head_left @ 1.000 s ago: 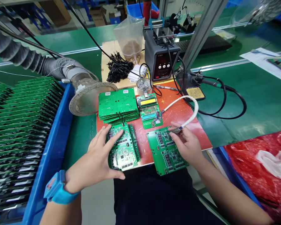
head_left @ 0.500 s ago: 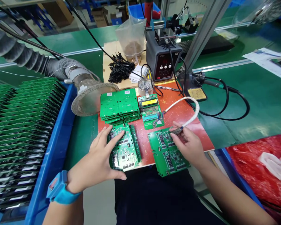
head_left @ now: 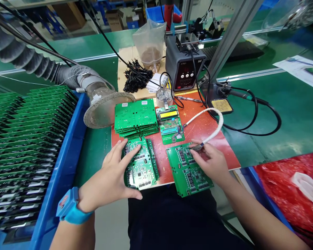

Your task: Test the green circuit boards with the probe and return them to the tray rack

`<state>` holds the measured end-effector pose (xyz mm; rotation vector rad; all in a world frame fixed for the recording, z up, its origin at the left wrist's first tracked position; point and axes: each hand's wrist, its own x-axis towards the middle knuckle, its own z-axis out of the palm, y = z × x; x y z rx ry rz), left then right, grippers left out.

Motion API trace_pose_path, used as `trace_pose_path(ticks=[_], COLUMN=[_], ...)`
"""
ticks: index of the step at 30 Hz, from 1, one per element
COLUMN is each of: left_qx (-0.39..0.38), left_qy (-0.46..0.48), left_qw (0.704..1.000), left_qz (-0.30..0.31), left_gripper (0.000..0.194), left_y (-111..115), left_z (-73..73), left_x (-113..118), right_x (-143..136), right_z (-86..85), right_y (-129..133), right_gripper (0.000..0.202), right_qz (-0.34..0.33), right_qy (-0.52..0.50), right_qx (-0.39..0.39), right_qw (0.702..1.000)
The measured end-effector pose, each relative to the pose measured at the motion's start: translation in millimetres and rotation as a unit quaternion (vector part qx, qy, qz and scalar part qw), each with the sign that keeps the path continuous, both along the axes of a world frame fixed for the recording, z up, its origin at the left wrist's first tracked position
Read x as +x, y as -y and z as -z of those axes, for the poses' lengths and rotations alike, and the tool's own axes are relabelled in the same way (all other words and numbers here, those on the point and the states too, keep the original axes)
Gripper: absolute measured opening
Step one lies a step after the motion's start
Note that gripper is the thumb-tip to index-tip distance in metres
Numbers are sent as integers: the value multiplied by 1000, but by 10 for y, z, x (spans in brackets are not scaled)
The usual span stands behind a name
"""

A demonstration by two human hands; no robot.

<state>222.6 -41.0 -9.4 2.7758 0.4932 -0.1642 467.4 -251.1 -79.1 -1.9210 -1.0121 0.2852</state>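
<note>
My left hand [head_left: 116, 170] lies with fingers spread over a small stack of green circuit boards [head_left: 143, 170], its fingertips on the top board. My right hand [head_left: 210, 158] is closed on the dark connector [head_left: 197, 148] at the end of a white-sleeved cable [head_left: 220, 121]. That connector meets the upper part of another circuit board [head_left: 179, 173], which has digit displays and juts over the near edge of the red mat; its contact points are hidden. The cable runs to a programmer board [head_left: 169, 121] with a yellow screen and a lit blue spot.
Behind my left hand stands a stack of circuit boards [head_left: 135, 116] beside a fume extractor hood [head_left: 104, 107]. A blue bin [head_left: 59, 163] of upright boards is at left. Farther back are a soldering station [head_left: 185, 66] and a soldering iron [head_left: 237, 93] in its stand.
A blue light now shows on the programmer board. The whole view has shifted slightly; both hands keep nearly the same positions on the boards.
</note>
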Motion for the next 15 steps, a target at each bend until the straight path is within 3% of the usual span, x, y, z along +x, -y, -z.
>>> trace_pose_path(ticks=[10, 13, 15], left_qx=[18, 55, 81], left_qy=[-7, 21, 64], left_qw=[1000, 998, 995], left_qz=[15, 8, 9], left_gripper=[114, 110, 94], left_y=[-12, 110, 277], left_z=[-1, -42, -82], left_x=[-27, 10, 83], right_x=[24, 17, 17], right_z=[-18, -17, -22], right_y=[22, 17, 13], right_gripper=[29, 30, 30], right_qz=[-14, -13, -12], right_qy=[-55, -52, -47], right_qx=[-3, -3, -3], right_qw=[998, 999, 999])
